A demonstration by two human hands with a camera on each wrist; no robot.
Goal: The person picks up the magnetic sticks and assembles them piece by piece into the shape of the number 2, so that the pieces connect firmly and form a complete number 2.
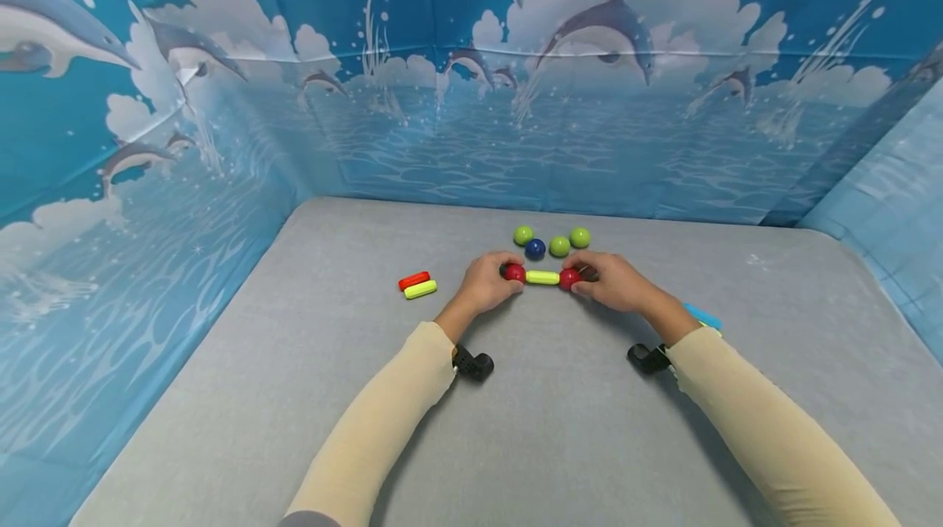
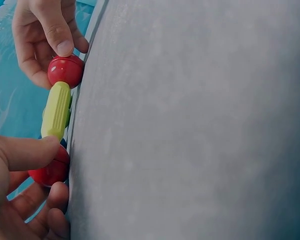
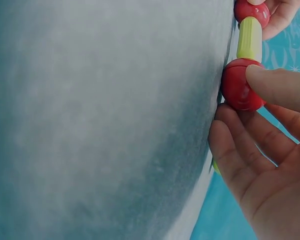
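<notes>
A yellow-green ribbed rod (image 1: 543, 277) spans between two red balls, lying crosswise just above or on the grey surface; which of these I cannot tell. My left hand (image 1: 488, 281) pinches the left red ball (image 1: 515, 272) between thumb and fingers. At the other end, my right hand (image 1: 613, 281) pinches the right red ball (image 1: 569, 279). In the left wrist view the rod (image 2: 56, 110) meets both balls end to end. The right wrist view shows the thumb laid over the near red ball (image 3: 241, 85), with fingers beneath it.
Behind the hands sit a dark blue ball (image 1: 534, 249) and several green balls (image 1: 560, 246). To the left lie a red rod (image 1: 414, 281) and a yellow rod (image 1: 421, 290). A blue rod (image 1: 702, 316) lies partly hidden by the right forearm. Dolphin-printed curtains (image 1: 471, 142) enclose the grey table (image 1: 545, 429).
</notes>
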